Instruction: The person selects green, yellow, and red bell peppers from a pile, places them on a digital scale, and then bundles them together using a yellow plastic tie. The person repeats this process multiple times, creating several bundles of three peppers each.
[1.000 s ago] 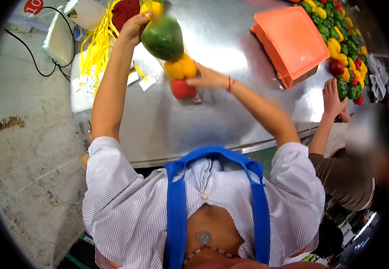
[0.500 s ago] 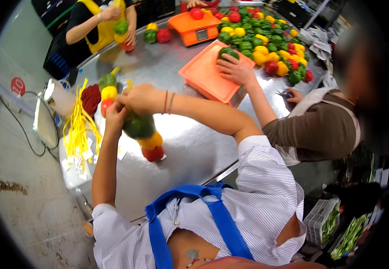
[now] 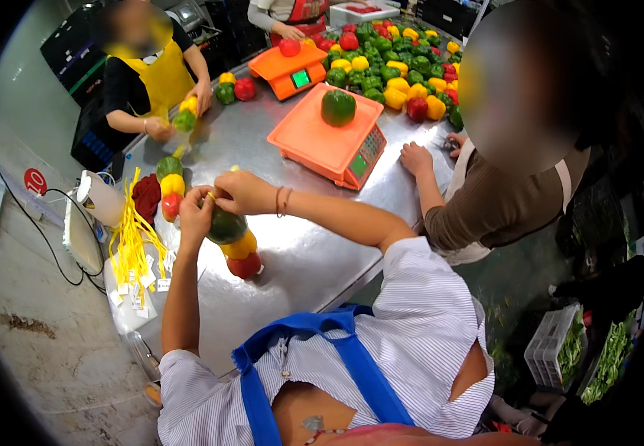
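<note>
Three bell peppers, green (image 3: 227, 225), yellow (image 3: 242, 244) and red (image 3: 244, 265), are stacked in a column below my hands, the red one nearest me with a white tag at its side. At the green end, my left hand (image 3: 197, 213) and my right hand (image 3: 245, 193) meet, fingers pinched. A bit of yellow strip (image 3: 211, 195) shows between the fingertips; the rest of the grip is hidden. Just beyond my left hand lies a similar column with a red pepper (image 3: 171, 206) at its near end.
Yellow strips (image 3: 130, 238) with white tags lie left, beside a dark red cloth (image 3: 146, 198). An orange scale (image 3: 292, 141) bears a green pepper (image 3: 338, 108); another orange scale (image 3: 286, 70) stands farther back. Loose peppers (image 3: 404, 70) heap at the far right. Co-workers stand around the metal table (image 3: 303, 249).
The co-worker on the right has taken a hand off the green pepper on the near scale. The co-worker at far left has tilted their peppers. My hands remain at the column's green end.
</note>
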Demonstrator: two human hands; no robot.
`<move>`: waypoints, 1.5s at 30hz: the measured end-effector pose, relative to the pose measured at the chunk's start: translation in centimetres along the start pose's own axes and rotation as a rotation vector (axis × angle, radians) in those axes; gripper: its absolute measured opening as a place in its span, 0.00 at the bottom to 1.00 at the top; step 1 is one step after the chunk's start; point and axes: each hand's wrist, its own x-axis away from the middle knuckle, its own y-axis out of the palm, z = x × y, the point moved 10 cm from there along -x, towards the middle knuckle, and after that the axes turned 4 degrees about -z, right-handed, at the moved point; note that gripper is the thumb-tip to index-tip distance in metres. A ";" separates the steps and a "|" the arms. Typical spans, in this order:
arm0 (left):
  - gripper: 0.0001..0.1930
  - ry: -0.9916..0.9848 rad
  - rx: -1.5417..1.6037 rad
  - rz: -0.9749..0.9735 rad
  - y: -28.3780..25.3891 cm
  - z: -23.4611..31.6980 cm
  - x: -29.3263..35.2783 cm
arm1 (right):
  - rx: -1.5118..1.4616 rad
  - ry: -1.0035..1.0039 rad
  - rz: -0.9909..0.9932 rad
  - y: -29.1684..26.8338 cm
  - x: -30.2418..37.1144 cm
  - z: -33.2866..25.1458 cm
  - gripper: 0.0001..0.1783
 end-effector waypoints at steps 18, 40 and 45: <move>0.06 -0.019 -0.307 0.160 -1.4 -0.8 -0.5 | -0.101 0.133 0.261 0.8 0.5 1.5 0.07; 0.11 -0.280 0.252 0.035 -1.5 -2.9 -0.2 | 0.238 0.210 0.128 1.5 -0.4 1.3 0.08; 0.10 -0.220 0.224 0.073 -1.5 -1.9 -0.1 | -0.063 0.349 -0.032 2.4 -0.8 4.1 0.13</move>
